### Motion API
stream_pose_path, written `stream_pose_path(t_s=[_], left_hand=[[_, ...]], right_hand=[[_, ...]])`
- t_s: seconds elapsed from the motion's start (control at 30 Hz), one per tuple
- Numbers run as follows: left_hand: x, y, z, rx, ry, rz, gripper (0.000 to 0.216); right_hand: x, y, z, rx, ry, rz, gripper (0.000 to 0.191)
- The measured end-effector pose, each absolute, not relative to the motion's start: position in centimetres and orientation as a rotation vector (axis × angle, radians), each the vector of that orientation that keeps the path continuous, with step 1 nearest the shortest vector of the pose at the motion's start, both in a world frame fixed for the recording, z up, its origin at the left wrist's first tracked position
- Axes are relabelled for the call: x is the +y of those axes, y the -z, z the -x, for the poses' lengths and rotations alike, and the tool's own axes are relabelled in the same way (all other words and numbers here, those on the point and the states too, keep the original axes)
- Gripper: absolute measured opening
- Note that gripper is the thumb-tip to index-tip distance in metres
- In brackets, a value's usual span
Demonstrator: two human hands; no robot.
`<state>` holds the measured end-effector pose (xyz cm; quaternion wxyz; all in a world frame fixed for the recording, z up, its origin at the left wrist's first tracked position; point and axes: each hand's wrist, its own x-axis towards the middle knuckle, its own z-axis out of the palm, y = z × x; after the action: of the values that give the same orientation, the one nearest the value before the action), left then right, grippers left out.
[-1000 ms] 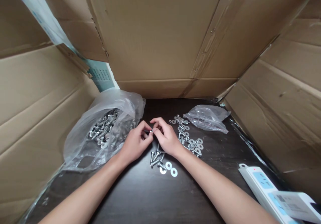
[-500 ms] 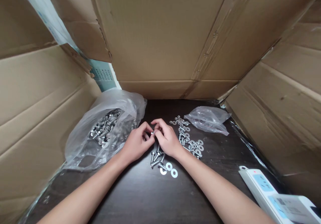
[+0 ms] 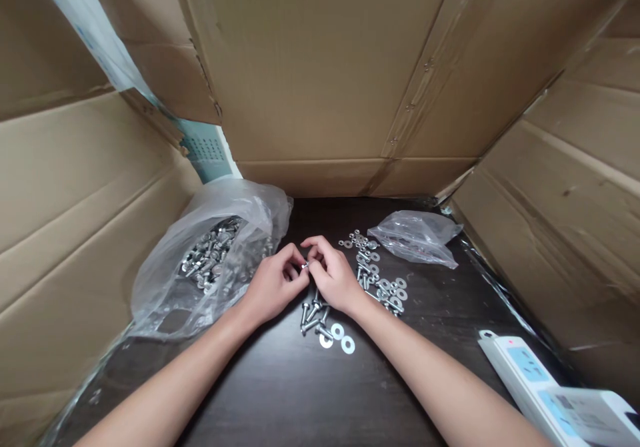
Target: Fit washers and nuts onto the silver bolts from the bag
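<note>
Fingertips meet over the dark table, where my left hand (image 3: pixel 277 283) and my right hand (image 3: pixel 333 275) pinch a small shiny bolt (image 3: pixel 305 266) between them. Most of the bolt is covered by the fingers, and whether a nut or washer is on it cannot be made out. Just below my right hand lies a small group of bolts (image 3: pixel 314 312), partly under the palm. Several flat washers (image 3: pixel 347 345) rest beside that group, nearer to me. To the right of my right hand, a loose spread of bolts, nuts and washers (image 3: pixel 383 287) covers the tabletop.
A clear plastic bag (image 3: pixel 170 270) full of bolts (image 3: pixel 213 253) lies open at the left. Behind the loose hardware is a flattened plastic bag (image 3: pixel 417 237). A white power strip (image 3: pixel 515 367) sits front right. Cardboard walls (image 3: pixel 320 67) enclose the dark table (image 3: pixel 280 393).
Almost nothing differs. Both hands keep their pinch in the same place, with only a very slight shift of the fingers and the view.
</note>
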<state>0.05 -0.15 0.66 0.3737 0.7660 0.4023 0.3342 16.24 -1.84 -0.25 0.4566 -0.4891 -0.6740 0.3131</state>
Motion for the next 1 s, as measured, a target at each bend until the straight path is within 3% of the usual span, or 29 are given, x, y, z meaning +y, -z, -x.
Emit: stream_pose_path(t_s=[1.0], left_hand=[[-0.46, -0.46, -0.16, 1.068, -0.903, -2.166, 0.004]], right_hand=[[-1.79, -0.08, -16.18, -1.614, -0.833, 1.166, 0.031]])
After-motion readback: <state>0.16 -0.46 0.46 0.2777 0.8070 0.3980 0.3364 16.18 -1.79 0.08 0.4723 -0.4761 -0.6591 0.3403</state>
